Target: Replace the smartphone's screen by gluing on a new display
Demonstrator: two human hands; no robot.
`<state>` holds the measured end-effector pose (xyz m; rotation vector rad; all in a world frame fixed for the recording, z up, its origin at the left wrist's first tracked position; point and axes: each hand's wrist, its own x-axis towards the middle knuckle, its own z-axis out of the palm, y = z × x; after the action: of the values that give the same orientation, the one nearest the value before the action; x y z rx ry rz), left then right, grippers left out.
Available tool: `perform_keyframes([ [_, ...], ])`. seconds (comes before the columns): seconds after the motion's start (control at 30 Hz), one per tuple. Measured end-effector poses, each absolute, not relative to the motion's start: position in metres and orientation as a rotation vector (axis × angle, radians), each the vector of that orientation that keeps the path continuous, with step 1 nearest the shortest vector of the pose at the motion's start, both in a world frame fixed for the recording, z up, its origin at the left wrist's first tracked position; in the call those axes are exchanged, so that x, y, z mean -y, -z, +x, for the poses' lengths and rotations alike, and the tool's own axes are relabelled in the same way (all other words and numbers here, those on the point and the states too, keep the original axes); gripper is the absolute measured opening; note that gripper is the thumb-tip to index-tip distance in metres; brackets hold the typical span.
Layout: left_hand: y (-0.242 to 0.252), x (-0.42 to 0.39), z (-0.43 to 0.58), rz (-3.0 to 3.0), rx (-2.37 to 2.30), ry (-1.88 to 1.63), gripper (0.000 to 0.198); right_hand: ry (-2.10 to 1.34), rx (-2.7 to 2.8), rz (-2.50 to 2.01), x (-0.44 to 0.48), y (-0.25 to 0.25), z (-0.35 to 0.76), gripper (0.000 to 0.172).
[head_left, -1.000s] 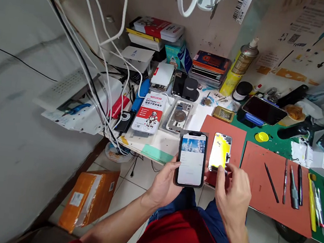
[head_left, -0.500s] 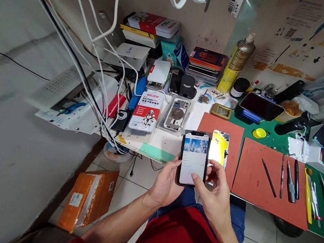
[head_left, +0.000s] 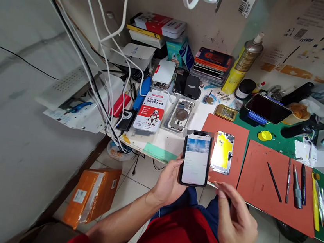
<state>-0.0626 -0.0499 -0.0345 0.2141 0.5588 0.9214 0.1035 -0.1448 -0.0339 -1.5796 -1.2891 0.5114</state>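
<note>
My left hand [head_left: 170,181] is wrapped round a black smartphone [head_left: 196,159], holding it upright from the left and beneath. Its lit screen shows a snowy tree picture above a pale page with small text I cannot read. My right hand [head_left: 236,221] is off the phone, to its lower right over the bench's front edge. The thumb and index tips of that hand come together with nothing visible between them. Beside the phone, a loose phone screen assembly [head_left: 222,152] with a yellow back lies on a red-brown mat [head_left: 240,135].
A second mat [head_left: 261,181] carries a thin black stick and several slim tools; yellow tweezers [head_left: 316,201] lie further right. An opened phone body [head_left: 182,115] and a battery box [head_left: 151,112] are on the left. White cables [head_left: 107,87] hang there. A cardboard parcel [head_left: 93,196] rests on the floor.
My right hand has left the phone, moving down and to the right, its thumb off the screen. The picture on the screen has shifted. The whole view has moved slightly.
</note>
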Motion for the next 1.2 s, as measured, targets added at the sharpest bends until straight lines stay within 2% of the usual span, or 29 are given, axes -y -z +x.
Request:
perform_keyframes([
  [0.1, 0.034, 0.050, -0.061, 0.214, -0.559, -0.926, 0.057, -0.203, 1.758, -1.377, 0.142, 0.035, 0.097, 0.045],
  [0.17, 0.034, 0.051, -0.060, 0.203, -0.568, -0.930, 0.055, -0.042, 1.949, -1.296, 0.138, 0.038, 0.093, 0.050],
  [0.33, 0.033, 0.052, -0.060, 0.182, -0.571, -0.936, 0.054, 0.107, 2.071, -1.306, 0.134, 0.043, 0.088, 0.041],
  [0.53, 0.034, 0.051, -0.062, 0.185, -0.540, -0.916, 0.056, 0.131, 1.826, -1.351, 0.145, 0.040, 0.104, 0.034],
  [0.7, 0.034, 0.049, -0.062, 0.173, -0.551, -0.902, 0.055, 0.159, 1.843, -1.435, 0.160, 0.039, 0.114, 0.014],
  [0.9, 0.034, 0.049, -0.057, 0.201, -0.516, -0.881, 0.054, 0.005, 1.983, -1.265, 0.158, 0.045, 0.105, 0.035],
  [1.2, 0.033, 0.053, -0.053, 0.195, -0.606, -0.859, 0.052, -0.003, 2.090, -1.190, 0.148, 0.040, 0.094, 0.029],
])
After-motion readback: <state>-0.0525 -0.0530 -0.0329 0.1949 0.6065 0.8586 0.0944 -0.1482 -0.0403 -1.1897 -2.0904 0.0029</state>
